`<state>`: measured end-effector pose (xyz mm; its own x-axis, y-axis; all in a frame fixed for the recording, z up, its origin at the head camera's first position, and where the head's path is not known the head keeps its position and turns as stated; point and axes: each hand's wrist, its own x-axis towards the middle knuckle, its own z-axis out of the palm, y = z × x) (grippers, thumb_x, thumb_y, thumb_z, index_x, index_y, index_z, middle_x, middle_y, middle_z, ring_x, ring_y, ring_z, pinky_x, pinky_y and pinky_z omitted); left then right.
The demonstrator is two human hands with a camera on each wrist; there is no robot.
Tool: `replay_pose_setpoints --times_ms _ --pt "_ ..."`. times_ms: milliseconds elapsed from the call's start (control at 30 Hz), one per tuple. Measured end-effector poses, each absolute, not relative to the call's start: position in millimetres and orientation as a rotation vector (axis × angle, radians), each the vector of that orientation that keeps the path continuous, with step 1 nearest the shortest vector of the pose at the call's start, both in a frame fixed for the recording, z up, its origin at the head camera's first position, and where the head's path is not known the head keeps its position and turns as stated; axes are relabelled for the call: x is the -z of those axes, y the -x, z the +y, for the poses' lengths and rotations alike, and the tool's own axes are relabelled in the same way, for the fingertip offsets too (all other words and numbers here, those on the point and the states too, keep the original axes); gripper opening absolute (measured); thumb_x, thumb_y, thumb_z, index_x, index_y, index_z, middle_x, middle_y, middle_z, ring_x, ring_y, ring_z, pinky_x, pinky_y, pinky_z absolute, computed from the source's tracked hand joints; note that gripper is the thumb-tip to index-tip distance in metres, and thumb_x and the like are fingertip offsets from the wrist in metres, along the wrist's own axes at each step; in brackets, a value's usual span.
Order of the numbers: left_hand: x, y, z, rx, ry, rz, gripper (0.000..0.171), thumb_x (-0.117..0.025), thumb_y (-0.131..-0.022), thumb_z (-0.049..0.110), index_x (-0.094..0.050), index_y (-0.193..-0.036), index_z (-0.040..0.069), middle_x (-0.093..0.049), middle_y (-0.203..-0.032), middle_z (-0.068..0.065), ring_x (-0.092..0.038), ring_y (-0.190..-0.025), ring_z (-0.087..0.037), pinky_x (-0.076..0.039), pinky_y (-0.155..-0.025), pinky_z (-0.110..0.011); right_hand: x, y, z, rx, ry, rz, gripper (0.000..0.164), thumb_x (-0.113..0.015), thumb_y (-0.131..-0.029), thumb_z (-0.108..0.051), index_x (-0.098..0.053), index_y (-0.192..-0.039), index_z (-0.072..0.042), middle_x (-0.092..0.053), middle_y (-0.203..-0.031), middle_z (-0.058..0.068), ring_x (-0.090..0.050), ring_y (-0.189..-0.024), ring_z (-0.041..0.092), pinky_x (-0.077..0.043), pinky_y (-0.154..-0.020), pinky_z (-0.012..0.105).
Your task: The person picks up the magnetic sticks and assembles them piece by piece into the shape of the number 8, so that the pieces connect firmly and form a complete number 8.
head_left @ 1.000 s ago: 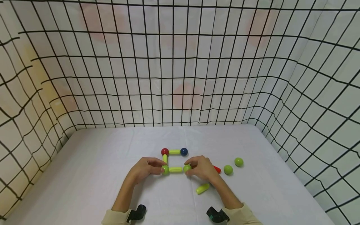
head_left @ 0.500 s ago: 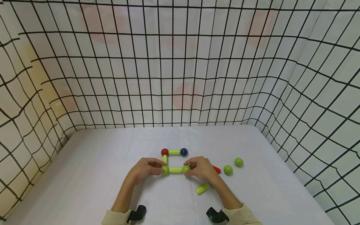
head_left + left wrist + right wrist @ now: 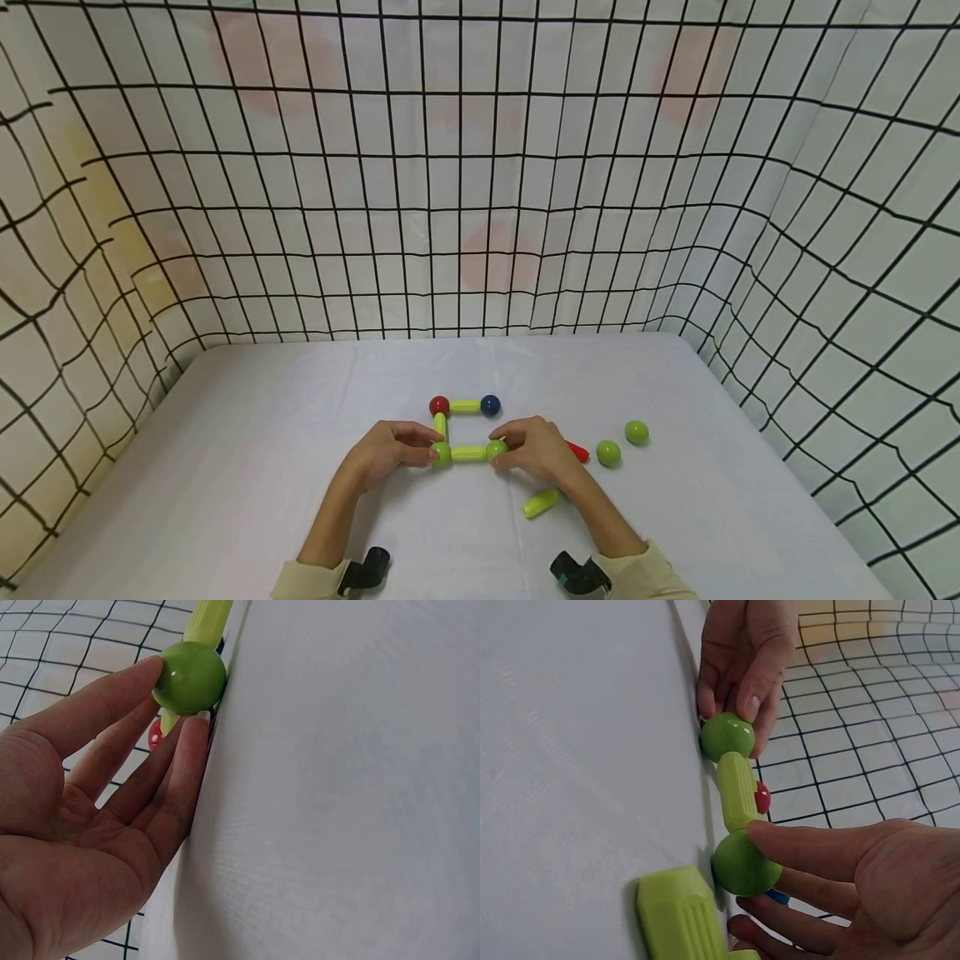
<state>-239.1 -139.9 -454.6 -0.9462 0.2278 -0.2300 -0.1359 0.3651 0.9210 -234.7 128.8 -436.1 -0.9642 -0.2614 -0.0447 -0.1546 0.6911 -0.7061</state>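
At a white table [image 3: 262, 442], a person's left hand [image 3: 388, 445] and right hand [image 3: 542, 450], narrowed to pinches, hold the left green ball [image 3: 444, 454] and right green ball [image 3: 496, 451] at either end of a yellow-green rod [image 3: 468, 454], which a crooked push (my guess) could knock askew.

Noted matte white cloth-like table surface [image 3: 225, 467], faintly creased, extending back to pale walls [image 3: 442, 125]. Observed thin black square-grid lines [image 3: 492, 155] crossing walls at back, left and right. Recorded faint reddish patches [image 3: 474, 273] at back, yellow patch [image 3: 153, 287] at left.
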Motion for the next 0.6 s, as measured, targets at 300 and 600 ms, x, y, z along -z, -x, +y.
replay_pose_setpoints --times_ms 300,600 --pt "454 238 -140 -1.603 -0.079 2.324 0.029 -0.081 -0.084 0.018 -0.078 -0.112 0.012 -0.076 -0.108 -0.004 -0.067 -0.089 -0.016 -0.051 -0.078 -0.032 424 239 144 1.116 0.316 2.838 0.032 -0.086 -0.079 -0.019 -0.078 -0.110 -0.015 -0.076 -0.102 0.003 -0.069 -0.099 0.022 -0.056 -0.084 0.042" --pt "453 238 -139 -1.588 -0.061 2.330 0.027 -0.080 -0.085 0.019 -0.079 -0.111 0.014 -0.076 -0.108 -0.003 -0.066 -0.090 -0.017 -0.052 -0.081 -0.033 416 242 161 0.988 0.264 2.826 0.028 -0.085 -0.079 -0.010 -0.077 -0.105 -0.014 -0.073 -0.097 0.002 -0.065 -0.093 0.016 -0.055 -0.085 0.038"
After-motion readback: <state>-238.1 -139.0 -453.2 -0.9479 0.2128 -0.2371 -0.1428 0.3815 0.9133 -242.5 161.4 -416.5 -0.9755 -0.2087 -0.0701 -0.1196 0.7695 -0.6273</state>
